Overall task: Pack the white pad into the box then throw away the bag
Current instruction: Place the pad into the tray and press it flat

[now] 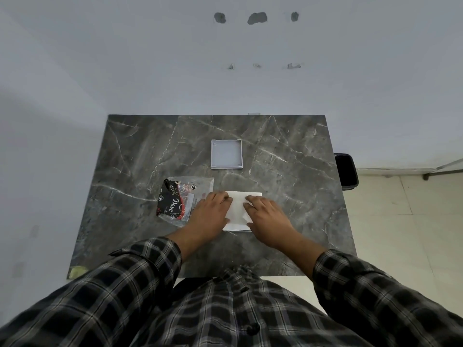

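A white pad (pixel 238 211) lies flat on what looks like a white box, whose edge (pixel 236 230) peeks out at its near side, on the dark marble table (pixel 288 196). My left hand (pixel 211 214) rests palm down on the pad's left side, fingers spread flat. My right hand (pixel 266 219) presses on its right side the same way. Neither hand grips anything. Left of my left hand lies a clear plastic bag (pixel 198 184) with a black and red printed packet (pixel 171 201) inside. A shallow white square lid or tray (pixel 226 154) sits farther back, open side up.
A black bin (pixel 347 171) stands on the floor beyond the table's right edge. A pale wall runs behind the table and along its left side. A yellowish scrap (pixel 77 271) sticks to the table's near left corner.
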